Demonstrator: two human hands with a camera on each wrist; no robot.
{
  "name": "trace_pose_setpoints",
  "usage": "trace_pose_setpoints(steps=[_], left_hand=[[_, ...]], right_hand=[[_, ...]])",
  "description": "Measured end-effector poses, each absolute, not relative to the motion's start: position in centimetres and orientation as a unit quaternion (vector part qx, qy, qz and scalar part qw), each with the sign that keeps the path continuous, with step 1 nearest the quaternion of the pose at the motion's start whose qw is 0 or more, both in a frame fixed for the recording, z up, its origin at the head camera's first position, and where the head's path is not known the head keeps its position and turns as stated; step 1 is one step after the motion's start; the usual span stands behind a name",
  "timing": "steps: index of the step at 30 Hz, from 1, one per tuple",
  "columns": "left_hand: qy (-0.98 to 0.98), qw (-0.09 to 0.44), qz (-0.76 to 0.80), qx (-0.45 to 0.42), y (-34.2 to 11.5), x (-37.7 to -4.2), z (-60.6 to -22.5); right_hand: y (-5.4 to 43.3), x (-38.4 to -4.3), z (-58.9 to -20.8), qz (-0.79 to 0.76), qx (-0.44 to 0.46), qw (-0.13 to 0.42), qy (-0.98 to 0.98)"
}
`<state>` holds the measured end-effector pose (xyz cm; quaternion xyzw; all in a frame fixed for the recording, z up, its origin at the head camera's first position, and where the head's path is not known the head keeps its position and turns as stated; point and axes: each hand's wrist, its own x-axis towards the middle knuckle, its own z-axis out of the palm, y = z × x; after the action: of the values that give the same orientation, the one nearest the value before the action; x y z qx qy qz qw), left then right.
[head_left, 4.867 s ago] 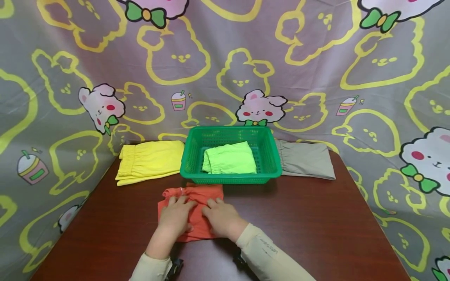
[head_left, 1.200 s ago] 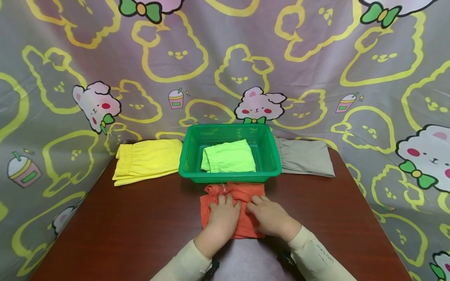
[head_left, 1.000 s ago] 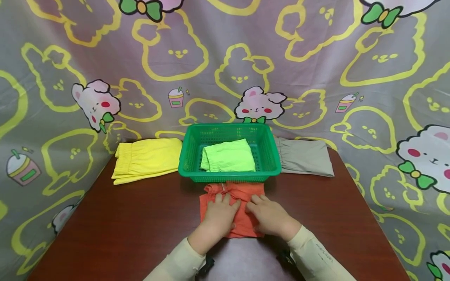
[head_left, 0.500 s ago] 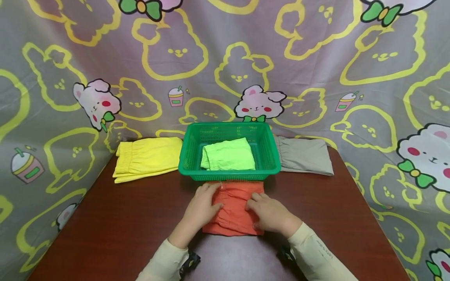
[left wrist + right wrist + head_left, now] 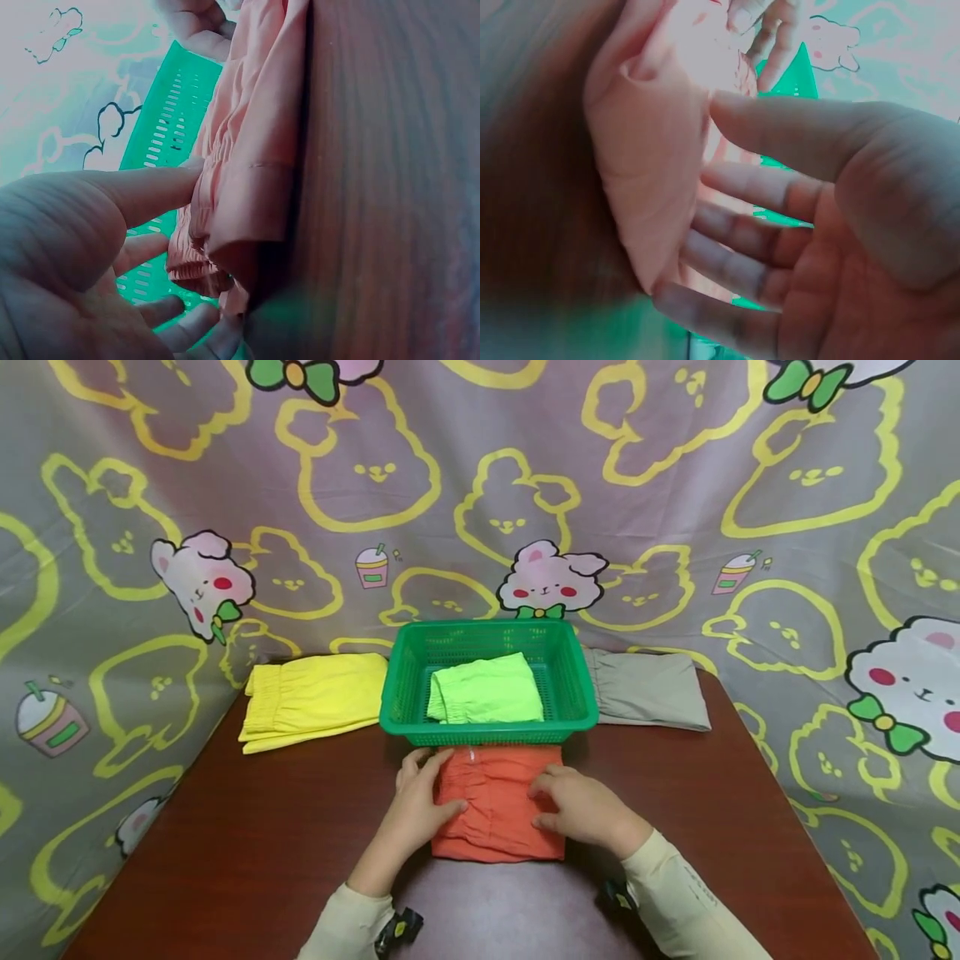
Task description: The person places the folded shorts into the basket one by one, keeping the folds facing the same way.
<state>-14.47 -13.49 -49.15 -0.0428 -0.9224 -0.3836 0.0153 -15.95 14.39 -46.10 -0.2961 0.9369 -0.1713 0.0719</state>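
Note:
A folded pair of orange shorts [image 5: 498, 814] with a gathered elastic waistband lies flat on the table, just in front of the green basket [image 5: 487, 727]. My left hand [image 5: 414, 810] is at its left edge, thumb on top of the cloth and the other fingers spread along the side. In the left wrist view, that thumb touches the gathered waistband [image 5: 202, 217]. On the right side, my right hand [image 5: 588, 810] rests its fingertips on the cloth, fingers loosely extended. The right wrist view shows those fingers [image 5: 750, 251] beside the folded edge, gripping nothing.
Folded neon-green shorts [image 5: 487, 692] lie inside the basket. Folded yellow shorts [image 5: 318, 700] sit left of it and a folded grey garment [image 5: 651, 692] right of it. A patterned curtain [image 5: 480, 510] hangs behind the brown table [image 5: 285, 835].
The orange shorts have shifted right to stand before the basket, and their top layer now lies flatter. My left hand has moved from on top of them to their left edge.

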Motion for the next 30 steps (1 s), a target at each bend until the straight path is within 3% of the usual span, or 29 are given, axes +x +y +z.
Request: trace_pose_setpoints(steps=[11,16,23,30], left_hand=[[-0.935,0.005,-0.354,-0.011,-13.5,-13.9,-48.6],[-0.926,-0.011,-0.376,-0.026,-13.7,-14.1,-48.6],[-0.893,-0.030,-0.449,-0.035,-13.8,-14.9,-49.1],[-0.888,-0.039,-0.458,-0.012,-14.1,-14.9,-49.5]], right_hand=[[15.4,-14.7,-47.0,-0.348,-0.083,0.071,0.931],[15.5,-14.3,-47.5,-0.475,-0.007,0.096,0.875],[15.7,-13.9,-48.0,-0.585,0.055,0.107,0.802],[15.6,-13.1,-48.3,-0.522,0.054,0.090,0.847]])
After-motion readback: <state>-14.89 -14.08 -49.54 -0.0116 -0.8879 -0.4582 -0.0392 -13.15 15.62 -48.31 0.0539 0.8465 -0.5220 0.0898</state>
